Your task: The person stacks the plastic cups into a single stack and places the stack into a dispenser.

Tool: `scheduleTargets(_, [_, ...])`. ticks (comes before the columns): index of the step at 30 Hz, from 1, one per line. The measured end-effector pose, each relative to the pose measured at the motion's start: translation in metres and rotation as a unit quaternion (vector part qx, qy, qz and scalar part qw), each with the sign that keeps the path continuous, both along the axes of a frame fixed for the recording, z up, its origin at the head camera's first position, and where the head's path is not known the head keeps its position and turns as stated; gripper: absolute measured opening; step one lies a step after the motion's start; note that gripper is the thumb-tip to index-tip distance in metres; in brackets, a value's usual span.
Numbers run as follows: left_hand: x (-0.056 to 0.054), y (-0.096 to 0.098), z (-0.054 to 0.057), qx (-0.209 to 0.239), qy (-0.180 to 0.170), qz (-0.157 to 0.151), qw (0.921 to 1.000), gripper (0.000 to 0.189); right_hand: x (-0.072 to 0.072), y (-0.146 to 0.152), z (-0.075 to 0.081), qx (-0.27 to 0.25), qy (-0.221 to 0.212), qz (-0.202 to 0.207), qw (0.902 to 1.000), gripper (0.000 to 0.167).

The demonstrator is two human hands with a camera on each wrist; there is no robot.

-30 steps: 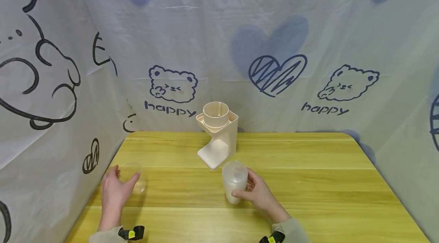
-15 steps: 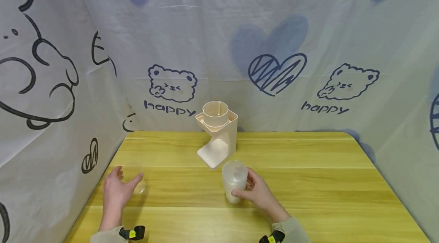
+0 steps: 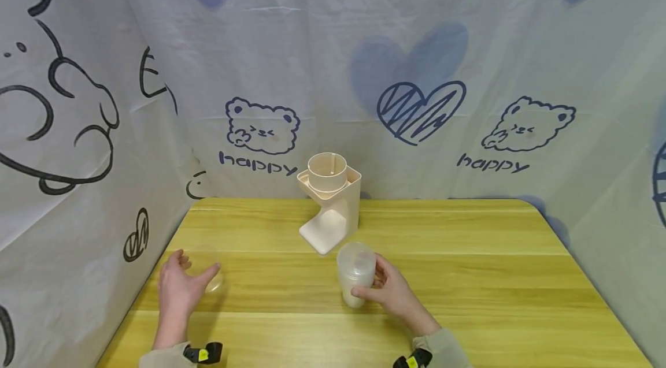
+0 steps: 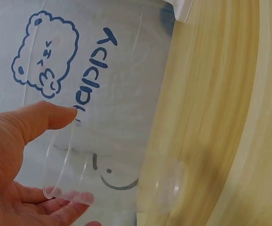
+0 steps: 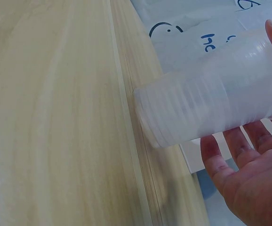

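Note:
At the left of the table, my left hand (image 3: 179, 284) has its thumb and fingers round a clear plastic cup (image 3: 214, 283). The see-through wall of this cup (image 4: 162, 186) lies between thumb and fingers in the left wrist view. Near the middle, my right hand (image 3: 387, 293) grips a stack of clear plastic cups (image 3: 356, 272); several nested rims show along the stack (image 5: 206, 94) in the right wrist view. Whether either touches the table is unclear. Behind the stack stands a cream plastic holder (image 3: 354, 206) with a round, open-topped tube (image 3: 326, 177) and a flat foot.
The wood-grain table (image 3: 468, 264) reaches back to a pale printed curtain (image 3: 333, 67) with bears and hearts. The same cloth hangs close along the left side, near my left hand. Both wrists wear black straps with yellow marks.
My left hand has shifted slightly to the right with the clear cup. My right hand and the stack of cups stay where they were.

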State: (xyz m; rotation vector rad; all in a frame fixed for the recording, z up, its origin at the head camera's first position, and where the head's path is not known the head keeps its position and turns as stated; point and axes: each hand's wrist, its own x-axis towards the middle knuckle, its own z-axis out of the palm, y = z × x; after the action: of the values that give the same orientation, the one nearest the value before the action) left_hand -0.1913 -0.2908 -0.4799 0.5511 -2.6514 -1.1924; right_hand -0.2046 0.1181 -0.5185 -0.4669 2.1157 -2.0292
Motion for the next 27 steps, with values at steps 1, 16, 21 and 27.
scheduleTargets(1, [0.0, 0.001, 0.0, 0.001, 0.002, 0.0, 1.0, 0.096, 0.0, 0.0, 0.0, -0.001, 0.0, 0.0, 1.0, 0.074])
scheduleTargets(16, [0.004, 0.03, 0.016, -0.004, 0.045, -0.048, 0.9978, 0.087, 0.0, 0.0, 0.0, -0.004, 0.0, 0.0, 1.0, 0.075])
scheduleTargets(21, [0.004, 0.045, 0.024, 0.006, 0.067, -0.072, 0.9951, 0.083, 0.0, 0.0, -0.001, -0.004, 0.001, 0.002, 1.0, 0.075])
scheduleTargets(27, [0.006, 0.063, 0.032, 0.015, 0.109, -0.096, 0.9893, 0.08, 0.0, 0.001, -0.001, -0.002, 0.002, -0.002, 1.0, 0.076])
